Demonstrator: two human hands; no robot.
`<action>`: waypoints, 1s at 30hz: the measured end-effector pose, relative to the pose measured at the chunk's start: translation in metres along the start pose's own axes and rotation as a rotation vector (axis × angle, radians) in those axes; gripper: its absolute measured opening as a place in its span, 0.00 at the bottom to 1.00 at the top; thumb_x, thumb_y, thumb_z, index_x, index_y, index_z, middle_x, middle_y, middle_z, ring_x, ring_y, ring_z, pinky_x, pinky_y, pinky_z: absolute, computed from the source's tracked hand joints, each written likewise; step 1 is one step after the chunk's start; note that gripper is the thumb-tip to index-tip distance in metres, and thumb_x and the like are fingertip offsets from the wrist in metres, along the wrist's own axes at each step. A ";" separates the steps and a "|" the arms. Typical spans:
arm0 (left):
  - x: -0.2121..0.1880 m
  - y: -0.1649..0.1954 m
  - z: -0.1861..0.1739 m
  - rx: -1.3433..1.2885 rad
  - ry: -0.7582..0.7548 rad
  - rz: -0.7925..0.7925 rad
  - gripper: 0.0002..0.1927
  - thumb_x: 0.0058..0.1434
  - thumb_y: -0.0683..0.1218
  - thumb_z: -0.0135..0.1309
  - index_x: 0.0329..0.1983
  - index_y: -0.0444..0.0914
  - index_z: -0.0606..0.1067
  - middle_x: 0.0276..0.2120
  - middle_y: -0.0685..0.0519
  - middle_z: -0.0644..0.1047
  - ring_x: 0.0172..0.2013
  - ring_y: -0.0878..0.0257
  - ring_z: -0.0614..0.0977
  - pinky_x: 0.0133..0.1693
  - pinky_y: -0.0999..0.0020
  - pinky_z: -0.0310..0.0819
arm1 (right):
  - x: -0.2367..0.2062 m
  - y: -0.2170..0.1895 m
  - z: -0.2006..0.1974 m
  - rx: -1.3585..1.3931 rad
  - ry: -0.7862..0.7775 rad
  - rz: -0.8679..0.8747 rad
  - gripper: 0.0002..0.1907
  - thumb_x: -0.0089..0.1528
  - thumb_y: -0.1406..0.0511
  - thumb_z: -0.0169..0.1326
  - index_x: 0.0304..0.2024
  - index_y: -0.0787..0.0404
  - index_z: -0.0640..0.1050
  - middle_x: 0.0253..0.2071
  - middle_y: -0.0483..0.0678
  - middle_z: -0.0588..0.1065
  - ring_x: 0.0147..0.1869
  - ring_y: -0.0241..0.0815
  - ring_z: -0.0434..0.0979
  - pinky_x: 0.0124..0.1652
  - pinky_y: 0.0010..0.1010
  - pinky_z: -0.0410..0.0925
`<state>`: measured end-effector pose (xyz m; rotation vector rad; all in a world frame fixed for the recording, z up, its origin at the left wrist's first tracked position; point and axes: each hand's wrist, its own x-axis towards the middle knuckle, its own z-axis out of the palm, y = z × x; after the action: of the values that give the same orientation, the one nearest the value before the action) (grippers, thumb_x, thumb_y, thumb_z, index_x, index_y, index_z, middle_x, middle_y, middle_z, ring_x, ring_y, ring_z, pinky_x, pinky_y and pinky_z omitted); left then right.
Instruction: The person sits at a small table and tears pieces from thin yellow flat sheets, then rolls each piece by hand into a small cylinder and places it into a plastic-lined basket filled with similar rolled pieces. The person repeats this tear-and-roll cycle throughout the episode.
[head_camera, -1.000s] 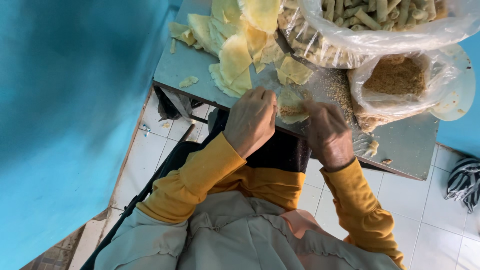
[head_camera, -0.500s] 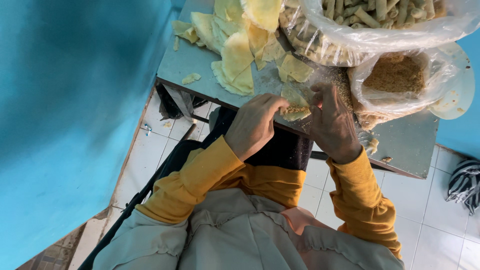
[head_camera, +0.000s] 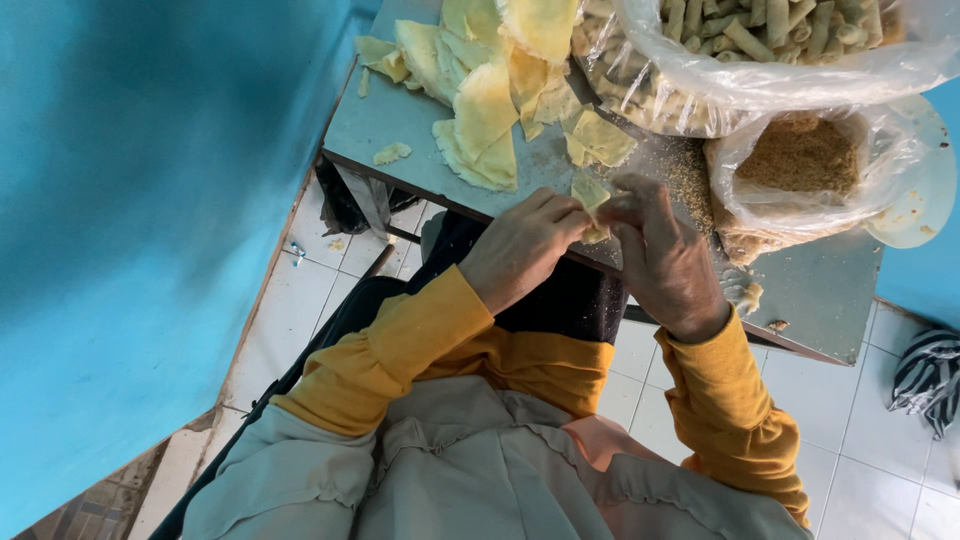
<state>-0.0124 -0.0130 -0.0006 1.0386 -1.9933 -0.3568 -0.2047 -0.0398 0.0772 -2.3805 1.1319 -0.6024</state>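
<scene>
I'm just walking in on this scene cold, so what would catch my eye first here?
First, the two hands meeting at the near edge of the grey table: left hand and right hand pinch a small yellow wrapper between them. Behind lies a heap of pale yellow sheets, and to the right a clear bag of rolled sticks above a bag of brown crumbs.

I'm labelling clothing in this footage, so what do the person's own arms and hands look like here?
Both arms are covered by long mustard-yellow sleeves gathered into snug cuffs at the wrists. The left hand and right hand are bare: no gloves. No rings, watch or bracelets show on them. A pale grey-beige garment with a ruffled edge drapes over the shoulders, above the sleeves.
</scene>
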 end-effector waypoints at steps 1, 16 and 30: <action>0.002 -0.003 0.004 0.079 -0.012 0.039 0.16 0.58 0.36 0.57 0.50 0.33 0.74 0.44 0.48 0.77 0.47 0.51 0.78 0.52 0.60 0.75 | -0.001 -0.001 -0.001 -0.002 -0.021 0.008 0.20 0.68 0.77 0.50 0.62 0.65 0.65 0.48 0.57 0.81 0.52 0.47 0.85 0.46 0.33 0.79; 0.014 -0.001 0.004 0.201 0.096 -0.060 0.11 0.57 0.37 0.57 0.43 0.35 0.73 0.38 0.48 0.75 0.42 0.53 0.77 0.46 0.61 0.75 | 0.038 0.032 -0.001 0.097 -0.224 -0.032 0.27 0.64 0.75 0.57 0.64 0.65 0.65 0.37 0.55 0.79 0.38 0.46 0.83 0.35 0.35 0.77; 0.009 0.001 0.015 0.372 0.105 -0.002 0.11 0.58 0.39 0.59 0.44 0.33 0.74 0.39 0.48 0.72 0.42 0.54 0.75 0.47 0.61 0.74 | 0.010 0.031 0.013 -0.105 0.005 -0.235 0.19 0.68 0.75 0.56 0.60 0.69 0.66 0.46 0.62 0.79 0.46 0.53 0.85 0.40 0.34 0.78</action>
<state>-0.0279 -0.0211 -0.0042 1.2596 -2.0056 0.0730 -0.2111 -0.0631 0.0514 -2.6270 0.9119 -0.6390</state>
